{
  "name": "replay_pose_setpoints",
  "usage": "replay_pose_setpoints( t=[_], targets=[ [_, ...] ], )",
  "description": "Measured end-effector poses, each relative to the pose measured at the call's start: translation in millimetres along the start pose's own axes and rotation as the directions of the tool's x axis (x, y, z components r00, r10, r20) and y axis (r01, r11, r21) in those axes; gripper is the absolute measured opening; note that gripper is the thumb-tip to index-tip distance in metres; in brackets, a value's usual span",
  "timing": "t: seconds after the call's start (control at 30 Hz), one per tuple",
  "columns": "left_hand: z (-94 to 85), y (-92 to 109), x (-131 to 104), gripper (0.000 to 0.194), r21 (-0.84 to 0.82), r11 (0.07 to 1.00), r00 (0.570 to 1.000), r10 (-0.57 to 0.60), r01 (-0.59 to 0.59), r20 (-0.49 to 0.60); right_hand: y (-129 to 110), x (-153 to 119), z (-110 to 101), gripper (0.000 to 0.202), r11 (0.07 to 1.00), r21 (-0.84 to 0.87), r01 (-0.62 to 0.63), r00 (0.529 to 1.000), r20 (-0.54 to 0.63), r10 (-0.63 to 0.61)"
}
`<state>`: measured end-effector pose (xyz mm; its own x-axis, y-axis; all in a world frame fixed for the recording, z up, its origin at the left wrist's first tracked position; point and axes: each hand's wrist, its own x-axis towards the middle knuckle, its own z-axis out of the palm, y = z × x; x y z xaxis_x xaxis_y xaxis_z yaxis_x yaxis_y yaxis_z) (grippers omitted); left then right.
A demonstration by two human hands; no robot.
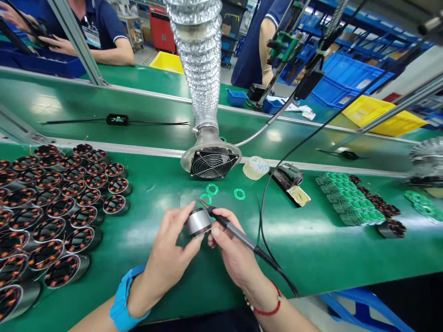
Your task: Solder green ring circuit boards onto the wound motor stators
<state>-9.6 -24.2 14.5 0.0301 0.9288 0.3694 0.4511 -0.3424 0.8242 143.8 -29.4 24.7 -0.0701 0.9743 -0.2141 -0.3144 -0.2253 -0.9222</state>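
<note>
My left hand (173, 244), with a blue band at its wrist, grips a silver metal cylinder (199, 222) between thumb and fingers. Copper-coloured parts show at the cylinder's lower edge. In my right hand (233, 249) is a black and grey soldering iron (235, 230), its tip pointing up and left just above the cylinder. The right fingertips are beside the cylinder's right side; whether they touch it is unclear. Just beyond the cylinder lie green ring-shaped boards (212, 189), and another green ring (239, 194) sits to the right.
Many wound metal rings (85, 216) fill the left. A fume fan (209, 163) hangs ahead. Behind the iron's cable stand a round tub (256, 168) and an iron stand (292, 184). Stacked green boards (349, 198) lie right. Two people are across the bench.
</note>
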Motion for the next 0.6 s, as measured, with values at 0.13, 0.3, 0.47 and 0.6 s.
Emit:
replay_pose_setpoints(
  t=[0.13,0.3,0.47,0.6],
  targets=[
    [0.5,1,10,0.04,-0.287,0.819,0.861,-0.423,0.496,0.283,3,3,-15,0.031,0.888,-0.383,0.255,0.967,0.074,-0.245],
    [-3.0,4,22,0.035,-0.313,0.651,0.683,-0.449,0.692,0.576,-6,5,-27,0.039,0.616,-0.544,0.57,0.82,0.329,-0.468],
    [-2.5,4,22,0.043,-0.329,0.51,0.573,-0.453,0.795,0.683,-12,13,-27,0.03,0.404,-0.602,0.689,0.711,0.456,-0.535],
    [-1.7,4,23,0.046,-0.318,0.5,0.557,-0.456,0.805,0.694,-13,23,-31,0.026,0.16,-0.62,0.768,0.58,0.568,-0.585]
  ],
)
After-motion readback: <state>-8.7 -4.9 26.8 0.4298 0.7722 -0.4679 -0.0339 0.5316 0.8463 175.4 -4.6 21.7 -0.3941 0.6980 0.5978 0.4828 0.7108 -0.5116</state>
